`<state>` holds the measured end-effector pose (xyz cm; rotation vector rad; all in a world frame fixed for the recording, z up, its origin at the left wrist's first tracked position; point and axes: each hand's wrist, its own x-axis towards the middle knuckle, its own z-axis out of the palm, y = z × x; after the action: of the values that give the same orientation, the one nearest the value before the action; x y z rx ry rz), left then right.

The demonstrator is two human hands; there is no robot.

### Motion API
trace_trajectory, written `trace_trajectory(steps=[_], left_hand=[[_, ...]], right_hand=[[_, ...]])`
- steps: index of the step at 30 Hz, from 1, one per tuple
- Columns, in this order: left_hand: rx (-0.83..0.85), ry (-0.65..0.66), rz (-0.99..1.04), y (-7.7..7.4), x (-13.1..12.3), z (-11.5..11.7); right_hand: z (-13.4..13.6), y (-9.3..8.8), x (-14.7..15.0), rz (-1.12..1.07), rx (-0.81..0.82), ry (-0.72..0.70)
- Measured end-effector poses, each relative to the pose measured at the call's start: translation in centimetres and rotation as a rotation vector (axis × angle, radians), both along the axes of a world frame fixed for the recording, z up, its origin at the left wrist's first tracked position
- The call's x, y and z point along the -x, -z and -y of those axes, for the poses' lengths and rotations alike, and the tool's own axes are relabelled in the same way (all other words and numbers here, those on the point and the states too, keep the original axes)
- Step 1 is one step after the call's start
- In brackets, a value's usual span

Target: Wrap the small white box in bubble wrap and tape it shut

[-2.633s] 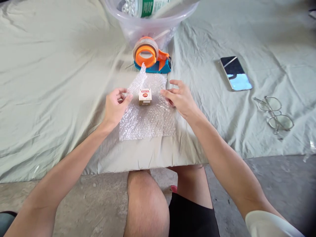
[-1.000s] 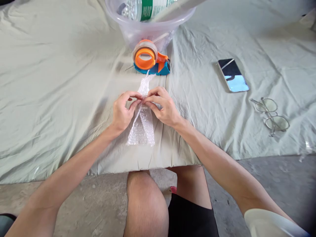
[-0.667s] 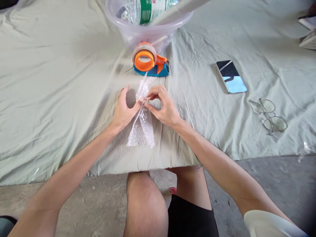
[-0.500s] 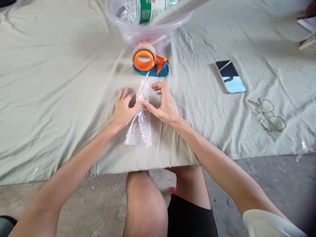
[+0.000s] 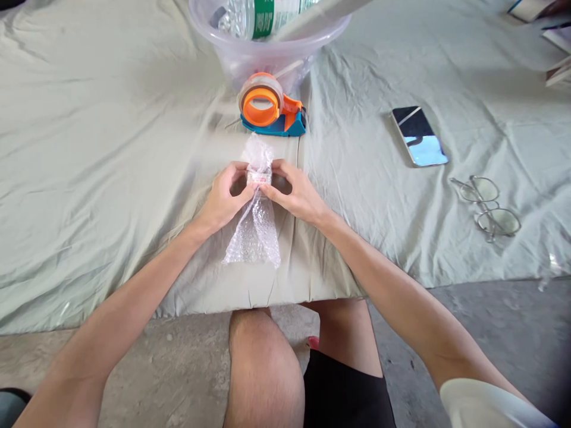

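Between my hands, close to the table's front edge, lies a sheet of bubble wrap [image 5: 255, 235] bunched around a small item [image 5: 259, 178] with reddish marks; its kind I cannot make out. My left hand [image 5: 224, 196] grips the wrapped bundle from the left, thumb on the near side and fingers curled to the far side. From the right, my right hand [image 5: 297, 193] holds it the same way, its thumb tip close to the left one. One end of the wrap flares toward me, and a shorter crumpled end sticks out beyond my fingers.
A tape dispenser [image 5: 285, 126] with an orange reel stands just beyond the bundle, before a clear plastic basin [image 5: 267, 50] holding a large bottle [image 5: 243, 18]. Off to the right lie a phone [image 5: 419, 137] and eyeglasses [image 5: 486, 205]. A pale cloth [image 5: 134, 148] covers the table.
The raised fingers of both hands have come down and closed around the bundle. The far end of the bubble wrap has folded into a shorter, rounder bunch.
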<state>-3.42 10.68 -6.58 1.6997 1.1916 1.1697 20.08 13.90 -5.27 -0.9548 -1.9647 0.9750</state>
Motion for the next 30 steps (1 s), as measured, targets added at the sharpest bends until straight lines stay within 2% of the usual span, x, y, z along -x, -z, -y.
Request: trace_trajectory(steps=[3, 6, 14, 18, 23, 25, 30], left_hand=[[-0.097, -0.041, 0.055, 1.0, 0.0, -0.3], [-0.171, -0.06, 0.013, 1.3, 0.0, -0.3], [-0.375, -0.114, -0.194, -1.3, -0.4, 0.9], [-0.463, -0.116, -0.299, -1.3, -0.1, 0.9], [-0.634, -0.156, -0.489, -1.2, 0.1, 0.9], [-0.671, -0.122, -0.548, -1.5, 0.4, 1.0], [-0.683, 0.128, -0.667, -2.4, 2.2, 1.1]], right_hand=[[-0.2, 0.6, 0.0, -0.128, -0.027, 0.003], [-0.5, 1.3, 0.0, -0.163, -0.093, 0.0], [-0.3, 1.0, 0.2, -0.179, -0.315, -0.033], [-0.1, 1.1, 0.3, -0.227, -0.396, -0.056], [-0.3, 1.3, -0.1, -0.137, -0.466, -0.035], [-0.4, 1.2, -0.5, -0.1, -0.494, -0.06], [-0.2, 0.7, -2.3, -0.008, -0.579, -0.187]])
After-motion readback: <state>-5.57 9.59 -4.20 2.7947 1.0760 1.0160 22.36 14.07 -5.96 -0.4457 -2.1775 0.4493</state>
